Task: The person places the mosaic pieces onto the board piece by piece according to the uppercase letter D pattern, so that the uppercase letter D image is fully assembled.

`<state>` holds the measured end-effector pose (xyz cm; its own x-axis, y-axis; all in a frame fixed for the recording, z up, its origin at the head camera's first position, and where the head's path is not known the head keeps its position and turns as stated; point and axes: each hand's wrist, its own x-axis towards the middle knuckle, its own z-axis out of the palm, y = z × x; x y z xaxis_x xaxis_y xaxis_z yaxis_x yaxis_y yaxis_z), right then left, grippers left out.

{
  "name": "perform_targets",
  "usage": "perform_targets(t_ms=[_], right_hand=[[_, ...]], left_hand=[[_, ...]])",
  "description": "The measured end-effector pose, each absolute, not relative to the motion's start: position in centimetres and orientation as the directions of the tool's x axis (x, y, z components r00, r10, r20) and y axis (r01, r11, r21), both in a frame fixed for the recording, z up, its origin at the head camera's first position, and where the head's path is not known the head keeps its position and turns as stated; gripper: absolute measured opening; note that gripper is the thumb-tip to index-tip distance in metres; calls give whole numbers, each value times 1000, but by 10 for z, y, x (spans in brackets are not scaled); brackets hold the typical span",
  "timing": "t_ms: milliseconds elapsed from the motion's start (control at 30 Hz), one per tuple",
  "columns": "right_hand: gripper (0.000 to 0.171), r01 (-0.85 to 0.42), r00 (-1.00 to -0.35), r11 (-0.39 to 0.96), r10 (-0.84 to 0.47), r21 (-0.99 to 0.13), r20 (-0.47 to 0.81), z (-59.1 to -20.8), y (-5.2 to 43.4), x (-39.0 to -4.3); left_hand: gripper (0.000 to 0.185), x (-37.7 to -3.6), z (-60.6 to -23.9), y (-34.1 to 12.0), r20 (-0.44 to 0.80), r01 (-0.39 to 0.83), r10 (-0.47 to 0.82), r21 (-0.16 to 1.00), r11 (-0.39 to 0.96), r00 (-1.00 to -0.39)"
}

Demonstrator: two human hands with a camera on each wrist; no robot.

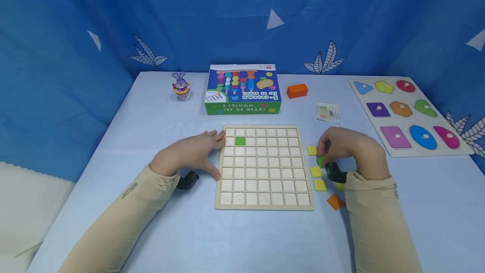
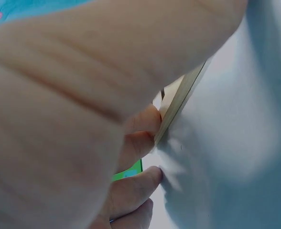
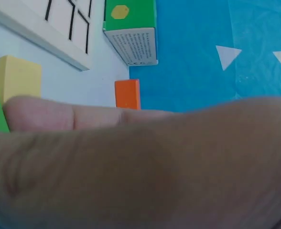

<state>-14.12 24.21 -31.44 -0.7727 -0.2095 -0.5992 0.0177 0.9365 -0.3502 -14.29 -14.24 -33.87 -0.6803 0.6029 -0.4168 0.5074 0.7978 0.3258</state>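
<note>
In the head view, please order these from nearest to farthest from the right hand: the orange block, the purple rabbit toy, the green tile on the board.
From the right hand:
1. Orange block, behind it, toward the back.
2. Green tile, to its left, on the grid board.
3. Purple rabbit toy, far back left.

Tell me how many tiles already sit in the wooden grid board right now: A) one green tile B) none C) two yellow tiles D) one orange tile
A: the head view shows a single green tile in the second row of the grid board, near the left hand; every other cell is bare.
</note>
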Motion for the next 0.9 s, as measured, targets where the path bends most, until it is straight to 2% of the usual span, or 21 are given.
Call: perform_targets(t_ms=[233,533,900], right_hand=[[13,37,-763,925,-219,-379,-608,-309,248,-142],[9,33,-808,909,-220,-416,-546,-299,243,-139],[11,-107,-874,866,-316,-488,-368,-283,209,-138]], left_hand=[[112,-144,-339,-140,-419,507,604,328,797,-679],[113,-142,-338,-141,-421,511,604,323,797,-676],[112,-143,-341,-141,-415,506,605,332,796,-680]])
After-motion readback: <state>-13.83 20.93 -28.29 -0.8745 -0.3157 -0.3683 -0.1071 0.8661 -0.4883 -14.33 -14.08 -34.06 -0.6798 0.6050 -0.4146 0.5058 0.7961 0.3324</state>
